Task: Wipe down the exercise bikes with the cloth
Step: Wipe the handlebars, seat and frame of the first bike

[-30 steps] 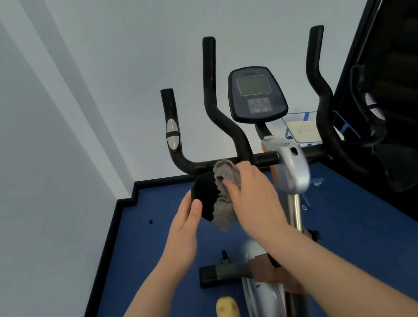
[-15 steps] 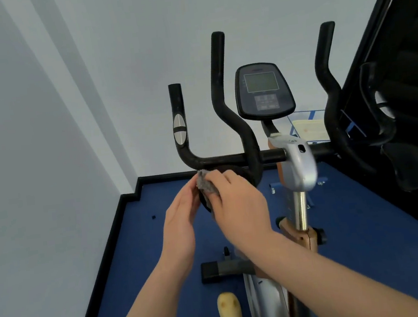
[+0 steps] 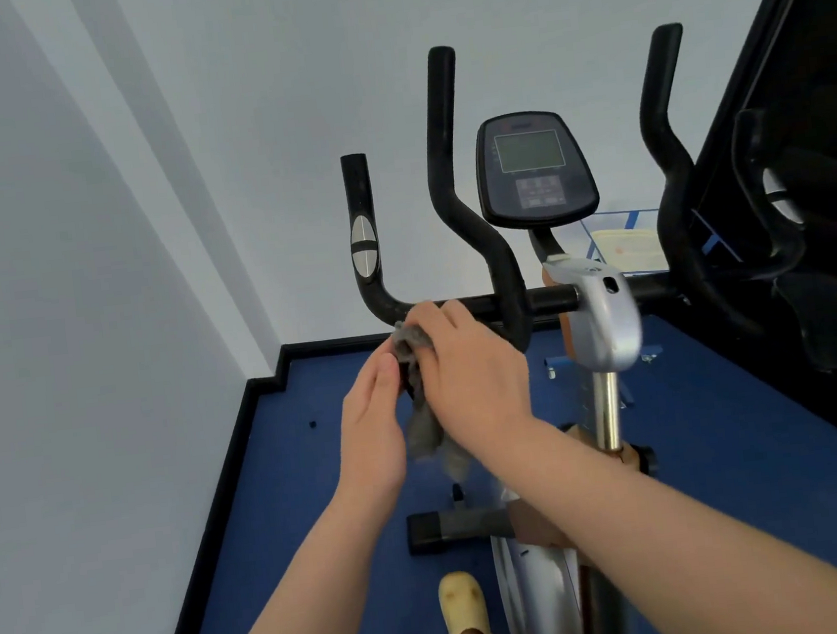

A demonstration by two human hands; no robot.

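Exercise bike [image 3: 597,318], one unit, stood on a blue floor [image 3: 729,439] in a corner of white wall [image 3: 69,302], its front toward the wall; the black handlebar [image 3: 549,299] ran crosswise, left to right, with its grips turned upward and a dark console [image 3: 535,167] mounted above the centre. Cloth [image 3: 419,420], grey, bunched at the handlebar's left bend, its long axis roughly vertical: upper end against the bar, lower end hanging loose beneath the hands. Right hand [image 3: 468,368] reached forward and leftward across the bike, fingers curled over the cloth's top and pressing it to the bar. Left hand [image 3: 373,424] was raised just beside it, palm facing right, fingers straight and close together, lying along the cloth's left side (whether the thumb pinched the cloth could not be told, being hidden behind the fingers). Both forearms bare. A yellow shoe [image 3: 465,611] was on the floor beside the silver frame.
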